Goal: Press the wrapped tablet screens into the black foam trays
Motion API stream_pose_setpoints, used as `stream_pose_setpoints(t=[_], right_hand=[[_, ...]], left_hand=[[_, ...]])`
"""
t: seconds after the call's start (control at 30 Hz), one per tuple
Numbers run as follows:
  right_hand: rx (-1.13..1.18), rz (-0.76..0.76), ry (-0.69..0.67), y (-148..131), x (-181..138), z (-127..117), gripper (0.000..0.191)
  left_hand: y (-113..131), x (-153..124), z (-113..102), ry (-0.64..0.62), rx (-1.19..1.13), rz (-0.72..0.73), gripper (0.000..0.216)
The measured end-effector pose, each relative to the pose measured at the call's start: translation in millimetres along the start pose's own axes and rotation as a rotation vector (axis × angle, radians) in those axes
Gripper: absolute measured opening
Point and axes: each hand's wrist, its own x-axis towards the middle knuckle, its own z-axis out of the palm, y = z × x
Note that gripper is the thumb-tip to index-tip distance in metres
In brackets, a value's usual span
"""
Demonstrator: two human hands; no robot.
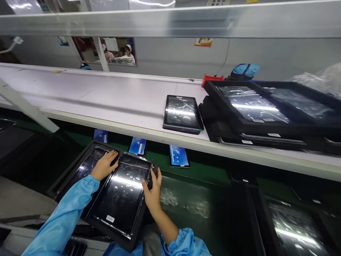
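Observation:
A dark tablet (121, 193) in clear film lies in the right slot of a black two-slot tray (64, 176) in front of me. My left hand (104, 165) rests on the tablet's upper left corner, fingers curled over the divider between the slots. My right hand (152, 190) grips the tablet's upper right edge together with the tray rim, thumb on the screen side. A second dark tablet (86, 167) fills the left slot. Both my sleeves are light blue.
A wrapped tablet (182, 113) lies on the white shelf (106, 103) above the green belt (197, 201). Stacked black trays with tablets (266, 113) stand at the shelf's right. Three lit phones (179, 155) lie under the shelf edge. Another tray (293, 227) sits lower right. People work far behind.

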Motion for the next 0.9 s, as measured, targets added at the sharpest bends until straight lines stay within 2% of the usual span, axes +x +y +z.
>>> stream_pose_setpoints(t=[0.13,0.63,0.9], right_hand=[[-0.036,-0.005,0.003,-1.8,-2.7,1.0,0.054],[-0.115,0.033,-0.090,-5.1,3.3,-4.3,0.060],[-0.145,-0.003,-0.064,-5.5,1.7,-7.9,0.059]], left_hand=[[-1.6,-0.9,7.0,-0.027,-0.028,0.013,0.048],[7.1,4.0,-2.7,-0.052,-0.110,-0.039,0.044],[6.9,-0.6,-5.0,-0.026,-0.159,-0.041,0.047]])
